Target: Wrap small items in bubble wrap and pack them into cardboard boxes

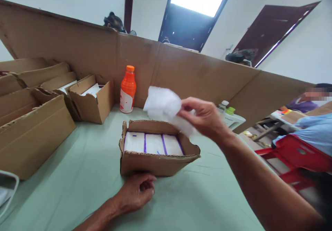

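Note:
A cardboard box (155, 165) with its top open stands on the table in front of me. In it sit white packs (153, 143) side by side, with purple strips between them. Above the box's right rear, my right hand (203, 116) pinches a thin white sheet (163, 101), crumpled and smeared by motion; it may be tissue. My left hand (137, 191) rests on the table just before the box's front wall. Its fingers are loosely curled, thumb and forefinger apart, with nothing seen between them.
More cardboard boxes (38, 127) crowd the left side. An orange bottle (127, 90) stands behind, near the tall cardboard partition (197, 75). Small bottles (228, 109) are beyond my right wrist. On the right a person in a blue top (315, 127) sits on a red chair (306, 153).

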Available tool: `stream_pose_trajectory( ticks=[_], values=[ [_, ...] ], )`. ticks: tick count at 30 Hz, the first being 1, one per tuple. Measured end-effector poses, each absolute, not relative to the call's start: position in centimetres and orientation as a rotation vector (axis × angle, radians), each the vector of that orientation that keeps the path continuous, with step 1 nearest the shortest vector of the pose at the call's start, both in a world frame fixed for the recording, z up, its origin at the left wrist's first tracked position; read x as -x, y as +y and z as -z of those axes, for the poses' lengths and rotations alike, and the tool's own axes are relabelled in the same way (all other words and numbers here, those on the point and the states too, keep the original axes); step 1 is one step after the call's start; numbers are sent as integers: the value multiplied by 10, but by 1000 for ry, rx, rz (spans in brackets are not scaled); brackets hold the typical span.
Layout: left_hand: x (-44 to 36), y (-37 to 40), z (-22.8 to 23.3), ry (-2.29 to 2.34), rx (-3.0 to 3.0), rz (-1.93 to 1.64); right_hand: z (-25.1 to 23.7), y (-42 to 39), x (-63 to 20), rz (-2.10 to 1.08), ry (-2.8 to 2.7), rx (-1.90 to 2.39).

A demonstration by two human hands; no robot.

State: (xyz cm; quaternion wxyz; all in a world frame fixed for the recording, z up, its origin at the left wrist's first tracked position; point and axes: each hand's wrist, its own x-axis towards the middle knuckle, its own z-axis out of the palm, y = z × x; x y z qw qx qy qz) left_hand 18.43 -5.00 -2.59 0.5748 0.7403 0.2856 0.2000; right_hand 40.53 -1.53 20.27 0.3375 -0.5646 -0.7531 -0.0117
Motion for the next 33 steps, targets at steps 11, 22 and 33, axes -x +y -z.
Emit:
stream_pose_trajectory(
  ticks=[11,22,33],
  values=[
    [-186,-49,33,655,-1820,-445,-134,119,-490,225,-1814,1972],
    [-179,-58,33,644,-2096,-914,-75,-37,-508,-206,-1845,1887],
    [-140,-59,3,1436,-1732,-1757,-42,-98,-472,-773,-1814,1473]
  ],
)
